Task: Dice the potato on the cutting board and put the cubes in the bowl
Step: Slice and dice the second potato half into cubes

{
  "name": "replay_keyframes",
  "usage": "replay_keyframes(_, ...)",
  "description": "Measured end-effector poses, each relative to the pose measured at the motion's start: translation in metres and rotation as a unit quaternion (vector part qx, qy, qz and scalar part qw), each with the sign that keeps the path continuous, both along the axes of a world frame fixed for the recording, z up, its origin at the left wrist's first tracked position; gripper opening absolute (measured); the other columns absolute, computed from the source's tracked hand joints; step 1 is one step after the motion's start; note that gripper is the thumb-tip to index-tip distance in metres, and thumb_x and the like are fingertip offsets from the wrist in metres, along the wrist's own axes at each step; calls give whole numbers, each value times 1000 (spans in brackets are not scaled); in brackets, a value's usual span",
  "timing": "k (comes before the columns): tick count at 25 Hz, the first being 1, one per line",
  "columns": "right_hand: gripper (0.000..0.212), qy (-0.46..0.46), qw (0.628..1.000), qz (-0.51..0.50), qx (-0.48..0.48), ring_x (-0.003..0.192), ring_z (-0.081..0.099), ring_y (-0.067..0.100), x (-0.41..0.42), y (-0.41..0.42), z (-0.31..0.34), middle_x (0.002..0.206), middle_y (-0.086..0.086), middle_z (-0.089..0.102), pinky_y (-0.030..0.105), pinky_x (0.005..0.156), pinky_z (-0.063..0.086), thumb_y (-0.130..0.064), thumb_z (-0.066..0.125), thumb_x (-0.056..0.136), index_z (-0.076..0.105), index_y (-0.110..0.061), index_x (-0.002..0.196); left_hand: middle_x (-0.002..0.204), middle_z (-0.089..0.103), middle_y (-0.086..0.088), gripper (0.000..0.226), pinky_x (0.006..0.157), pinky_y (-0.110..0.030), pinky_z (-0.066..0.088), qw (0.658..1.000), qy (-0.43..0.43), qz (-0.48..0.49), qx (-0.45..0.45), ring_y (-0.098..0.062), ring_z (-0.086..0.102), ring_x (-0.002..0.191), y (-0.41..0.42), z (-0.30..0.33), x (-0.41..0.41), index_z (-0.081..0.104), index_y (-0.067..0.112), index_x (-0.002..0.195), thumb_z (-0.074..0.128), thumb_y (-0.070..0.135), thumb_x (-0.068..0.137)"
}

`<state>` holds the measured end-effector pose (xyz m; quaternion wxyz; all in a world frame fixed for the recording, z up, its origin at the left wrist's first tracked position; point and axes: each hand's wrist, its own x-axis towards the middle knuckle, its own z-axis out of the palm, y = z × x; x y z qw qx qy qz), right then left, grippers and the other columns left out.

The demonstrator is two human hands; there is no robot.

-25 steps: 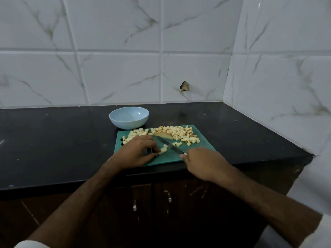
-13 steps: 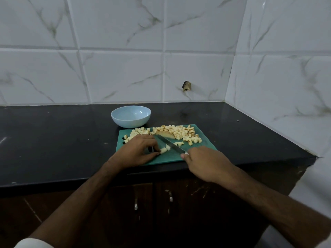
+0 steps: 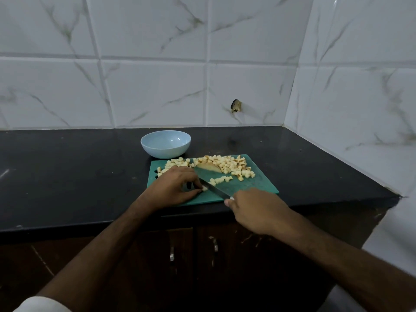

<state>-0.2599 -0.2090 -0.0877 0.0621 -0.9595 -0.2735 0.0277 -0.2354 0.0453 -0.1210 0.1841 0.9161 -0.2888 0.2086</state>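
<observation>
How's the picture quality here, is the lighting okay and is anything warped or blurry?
Head view: dim, the black counter and cabinets nearly lost in shadow; the tiled wall is brightest. Wide-angle bending curves the tile lines and counter edge. The potato cubes, knife and both hands stay fairly sharp, the cubes small.

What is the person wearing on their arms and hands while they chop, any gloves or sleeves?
No gloves: both the left hand and the right hand are bare, with no ring, watch or bracelet visible. The forearms are uncovered too. A white sleeve cuff shows at the bottom left corner, pushed well up the left arm, and white cloth, probably the other sleeve, shows at the bottom right.
</observation>
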Motion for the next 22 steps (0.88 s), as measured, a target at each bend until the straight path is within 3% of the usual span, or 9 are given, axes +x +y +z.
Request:
replay_keyframes(3,38,-19,1000,-1,-16,71,58,12,-8,3,-10,81,-3,59,31,64,48,-47,34,109,55,-22,90,86,64,17,8,76,-22,47,1000,0,-2,-1,0,58,84,1,-2,2,75,24,94,74,29,88)
replay_keyframes(7,40,-22,1000,2,-8,72,57,13,5,15,-7,80,-1,57,33,67,50,-48,33,109,52,-20,86,87,64,18,8,76,-21,47,1000,-3,2,4,2,57,84,1,-2,1,75,24,94,75,28,88)
replay_keyframes(16,37,30,999,-5,37,66,55,8,-8,9,-11,78,-4,58,27,57,38,-47,37,108,49,-27,79,85,66,15,7,74,-22,49,1000,-15,6,8,0,58,80,-1,0,-1,74,22,91,75,27,87)
replay_keyframes(22,41,43,998,7,46,74,59,14,14,18,-5,83,0,60,33,65,47,-49,34,108,58,-19,93,94,63,18,12,76,-20,46,1000,-8,6,17,0,57,86,0,-2,1,70,27,98,68,36,90)
